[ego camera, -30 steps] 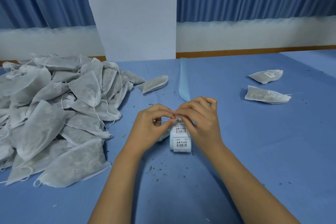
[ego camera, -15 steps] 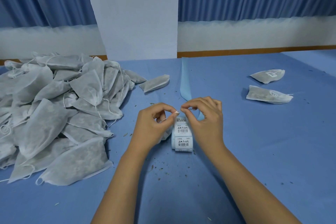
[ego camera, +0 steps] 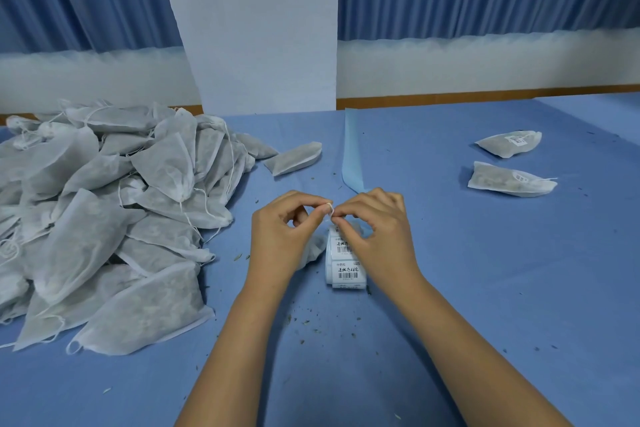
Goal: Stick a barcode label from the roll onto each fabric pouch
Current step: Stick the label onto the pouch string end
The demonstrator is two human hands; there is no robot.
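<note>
My left hand (ego camera: pixel 284 232) and my right hand (ego camera: pixel 377 229) meet fingertip to fingertip above the label roll (ego camera: pixel 346 269). Both pinch a small white loop (ego camera: pixel 330 210) that looks like a pouch's drawstring. A white fabric pouch (ego camera: pixel 313 250) lies partly hidden under my left hand, beside the roll. The roll lies on the blue table (ego camera: pixel 485 288) with barcode labels facing up. Its bare blue backing strip (ego camera: pixel 351 156) trails away toward the wall.
A big heap of white pouches (ego camera: pixel 104 218) fills the left side. One pouch (ego camera: pixel 294 158) lies alone behind my hands. Two labelled pouches (ego camera: pixel 509 144) (ego camera: pixel 509 180) lie at the right. Herb crumbs dot the cloth.
Both hands have lifted from the top of the roll and now pinch the white loop between their fingertips just above it. The roll has stayed in place.
</note>
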